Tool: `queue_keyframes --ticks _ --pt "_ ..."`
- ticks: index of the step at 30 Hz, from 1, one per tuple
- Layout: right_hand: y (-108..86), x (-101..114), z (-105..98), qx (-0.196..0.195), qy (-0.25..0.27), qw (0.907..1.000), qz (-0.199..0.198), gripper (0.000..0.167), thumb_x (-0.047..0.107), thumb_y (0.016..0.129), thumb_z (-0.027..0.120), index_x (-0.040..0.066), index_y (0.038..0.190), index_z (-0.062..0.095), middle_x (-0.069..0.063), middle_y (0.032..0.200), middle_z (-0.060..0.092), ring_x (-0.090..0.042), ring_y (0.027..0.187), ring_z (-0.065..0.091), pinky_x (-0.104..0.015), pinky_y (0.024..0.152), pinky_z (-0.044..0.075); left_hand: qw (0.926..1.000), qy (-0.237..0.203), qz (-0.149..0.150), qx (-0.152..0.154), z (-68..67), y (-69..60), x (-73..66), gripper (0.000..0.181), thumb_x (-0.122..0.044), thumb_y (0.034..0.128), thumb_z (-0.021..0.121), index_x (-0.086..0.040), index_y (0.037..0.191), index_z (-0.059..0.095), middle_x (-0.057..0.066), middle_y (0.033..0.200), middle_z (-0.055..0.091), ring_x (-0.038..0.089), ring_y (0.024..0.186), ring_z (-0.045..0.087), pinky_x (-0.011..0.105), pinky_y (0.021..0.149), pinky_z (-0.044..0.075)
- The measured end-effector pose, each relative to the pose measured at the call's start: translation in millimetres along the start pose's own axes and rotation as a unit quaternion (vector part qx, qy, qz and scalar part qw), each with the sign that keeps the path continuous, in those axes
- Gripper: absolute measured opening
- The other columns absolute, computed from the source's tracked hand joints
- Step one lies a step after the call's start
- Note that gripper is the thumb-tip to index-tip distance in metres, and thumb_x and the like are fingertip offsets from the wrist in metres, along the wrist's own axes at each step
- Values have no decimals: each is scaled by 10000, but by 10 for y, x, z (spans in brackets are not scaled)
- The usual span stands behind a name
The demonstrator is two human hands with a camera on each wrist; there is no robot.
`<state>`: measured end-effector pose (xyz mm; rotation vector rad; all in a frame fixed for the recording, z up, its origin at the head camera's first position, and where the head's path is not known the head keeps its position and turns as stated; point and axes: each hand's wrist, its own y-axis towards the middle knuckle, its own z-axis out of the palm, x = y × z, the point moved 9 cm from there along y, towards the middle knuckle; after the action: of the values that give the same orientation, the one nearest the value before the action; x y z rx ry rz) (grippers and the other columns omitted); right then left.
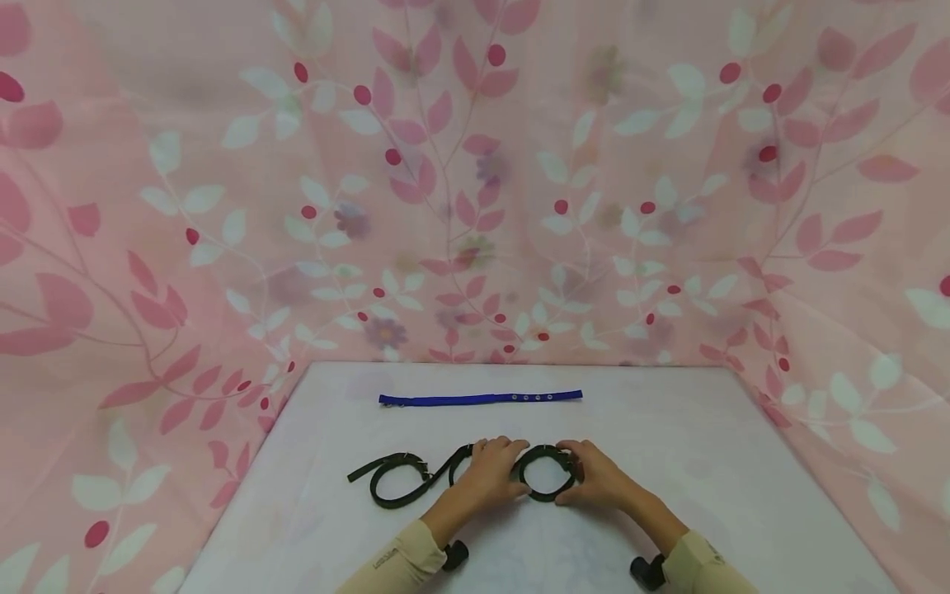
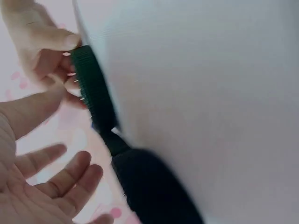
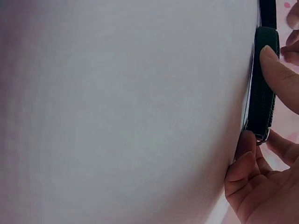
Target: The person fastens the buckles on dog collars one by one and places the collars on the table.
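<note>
A dark green collar, coiled into a ring, stands on edge or lies at the middle of the table; its side and a metal ring show in the right wrist view. My right hand holds this coil at its right side, thumb on the band and fingers curled by the metal ring. My left hand is at the coil's left, its fingers spread and apart from the band in the left wrist view. It partly hides a middle green loop. Farther left lies another green loop with a loose end.
A blue strap with metal eyelets lies straight across the table's far part. The white table meets a pink leaf-patterned cloth at the back and sides.
</note>
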<state>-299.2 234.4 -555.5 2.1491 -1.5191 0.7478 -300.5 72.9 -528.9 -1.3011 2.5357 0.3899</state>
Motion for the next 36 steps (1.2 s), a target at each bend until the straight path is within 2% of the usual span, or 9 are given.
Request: queue_keyframes --ticks 5,8,11,14,20,24,29,33,36 --pt "-8 21 -49 280 -6 9996 17 1058 406 628 932 63 1472 393 -113 1162 563 -149 925 526 -290 765 489 9911 -1061 678 -432 -410 -166 -11 451 -275 935 690 -133 1346 572 77 1234 616 238 1112 608 416 945 499" --pt "-25 24 -166 267 1 9996 107 1076 440 664 905 97 1512 340 -151 1279 518 -183 1009 546 -368 847 506 9818 -1468 859 -850 -705 -227 128 457 -285 963 653 -128 1379 544 94 1317 584 254 1198 581 407 979 508" --pt "-39 45 -305 68 -102 9999 115 1020 498 749 829 118 1536 304 -210 1433 410 -318 1188 534 -539 958 482 9840 -1057 642 -1281 -903 -271 395 475 -325 991 602 -138 1418 515 114 1406 544 278 1318 506 485 1072 435" --pt "-31 103 -392 -107 -426 9990 -37 967 568 813 740 156 1556 278 -256 1552 246 -457 1331 424 -687 995 398 9882 -437 258 -1446 -1010 -356 683 477 -296 1012 557 -135 1455 483 185 1482 470 369 1380 433 583 1106 355" --pt "-3 148 -482 -504 -1251 9907 -183 946 585 824 714 191 1564 277 -253 1621 88 -515 1342 410 -765 967 348 9891 708 -93 -1290 -1046 -554 1110 563 -362 1020 526 -195 1533 366 226 1599 255 449 1450 273 706 1100 223" --pt "27 143 -532 -806 -2085 9736 -456 888 492 849 717 169 1559 291 -250 1626 92 -519 1362 366 -741 1005 332 9884 954 -430 -1098 -1063 -624 1377 626 -459 1010 502 -253 1563 292 219 1635 141 429 1501 146 724 1117 140" --pt "128 136 -624 -1062 -2987 9455 -740 878 374 833 749 160 1555 298 -256 1619 106 -479 1371 328 -684 1058 313 9837 1155 -411 -1317 -1204 -633 1536 671 -486 972 562 -233 1549 330 258 1613 178 454 1490 149 743 1102 139" --pt "210 124 -629 -1131 -3172 9380 -818 913 325 777 784 162 1544 318 -250 1616 120 -475 1366 332 -693 1076 273 9742 1579 -223 -1597 -1277 -620 1638 706 -521 938 600 -250 1540 350 249 1614 181 453 1486 155 751 1102 117" --pt "283 73 -552 -1036 -3303 9348 -796 930 335 762 780 176 1548 308 -241 1622 111 -477 1374 329 -701 1091 243 9708 1911 -264 -1423 -1234 -606 1752 739 -598 928 558 -290 1553 312 215 1640 115 432 1502 114 739 1119 65"
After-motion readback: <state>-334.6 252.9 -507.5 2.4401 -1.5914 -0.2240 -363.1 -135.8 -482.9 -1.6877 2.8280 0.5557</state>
